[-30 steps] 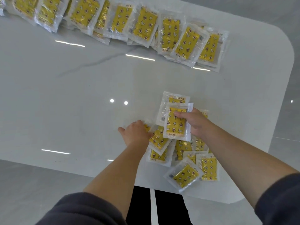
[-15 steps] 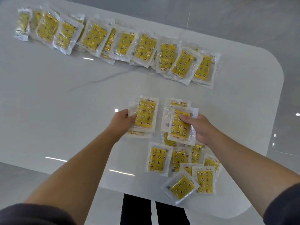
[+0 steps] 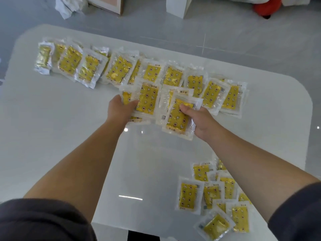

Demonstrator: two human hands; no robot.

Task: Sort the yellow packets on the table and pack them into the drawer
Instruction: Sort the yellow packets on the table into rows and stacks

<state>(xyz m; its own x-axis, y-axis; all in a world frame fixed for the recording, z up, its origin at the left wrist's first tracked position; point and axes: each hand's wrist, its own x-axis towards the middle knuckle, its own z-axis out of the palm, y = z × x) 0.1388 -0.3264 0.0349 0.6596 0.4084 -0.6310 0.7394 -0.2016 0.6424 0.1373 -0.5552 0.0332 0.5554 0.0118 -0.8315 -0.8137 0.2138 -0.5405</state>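
Yellow packets in clear wrap, printed with stars and moons, lie in an overlapping far row (image 3: 121,70) across the white table (image 3: 69,136). A loose near-right pile (image 3: 213,197) lies flat. Two small stacks (image 3: 147,100) are held up mid-table.

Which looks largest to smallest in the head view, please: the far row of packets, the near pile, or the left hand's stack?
1. Far row
2. Near pile, though nearness enlarges it
3. Left hand's stack
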